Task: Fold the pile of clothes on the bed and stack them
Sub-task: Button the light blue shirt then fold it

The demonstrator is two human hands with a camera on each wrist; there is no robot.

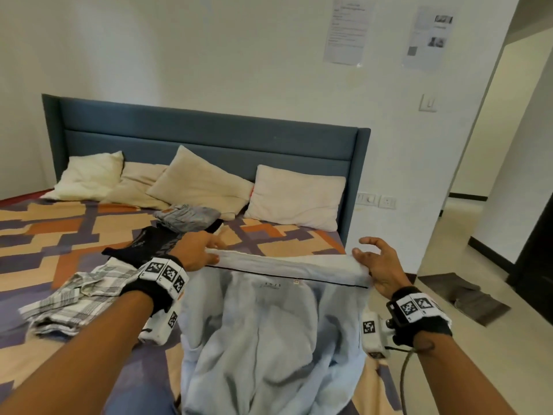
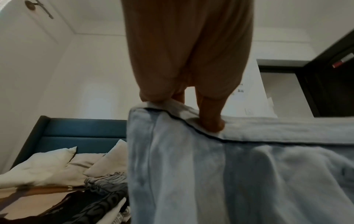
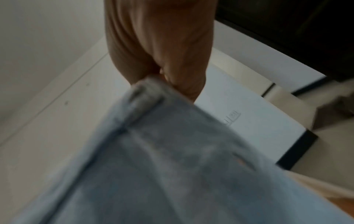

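A pale blue garment (image 1: 269, 333), soft and fleecy with a thin dark seam under its top band, hangs spread out above the near right part of the bed (image 1: 45, 235). The left hand (image 1: 196, 250) pinches the band's left corner between thumb and fingers. The right hand (image 1: 378, 265) pinches the right corner, its other fingers loosely spread. A checked garment (image 1: 77, 298), a black one (image 1: 143, 244) and a grey one (image 1: 185, 217) lie farther left on the bed.

4 pillows (image 1: 294, 196); 4 garments (image 1: 269, 339); 2 wall papers (image 1: 348, 28); 1 bed (image 1: 59, 235).
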